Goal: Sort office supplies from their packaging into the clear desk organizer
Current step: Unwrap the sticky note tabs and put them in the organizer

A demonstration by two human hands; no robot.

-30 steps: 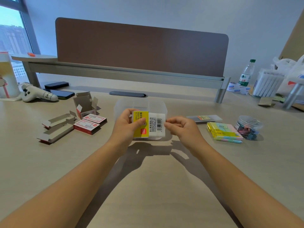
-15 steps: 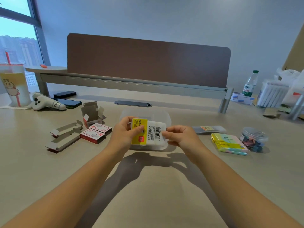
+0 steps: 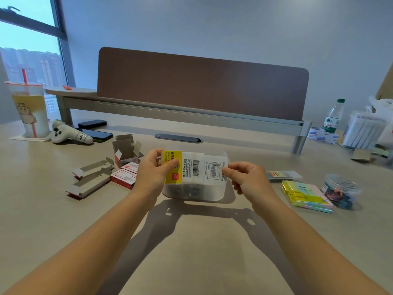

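Note:
I hold a flat pack of index tabs (image 3: 191, 168), yellow at its left end and white with a barcode, in front of the clear desk organizer (image 3: 192, 193). My left hand (image 3: 152, 170) grips the yellow end. My right hand (image 3: 244, 177) pinches a white printed flap (image 3: 213, 170) drawn out from the pack's right end. The organizer sits on the desk right behind the pack, its upper part hidden; small dark items show dimly through its wall.
Left of the organizer lie several opened cardboard boxes (image 3: 91, 179) and red-and-white staple boxes (image 3: 123, 177). To the right are a sticky-note stack (image 3: 306, 195), a clear tub of binder clips (image 3: 340, 191) and a flat grey pack (image 3: 284, 175). A drink cup (image 3: 29, 109), phones and a water bottle (image 3: 332, 116) stand farther back.
My right hand has moved right, drawing the white flap out from the pack's right end. The camera has tilted up and shifted, so the desk items sit lower in view.

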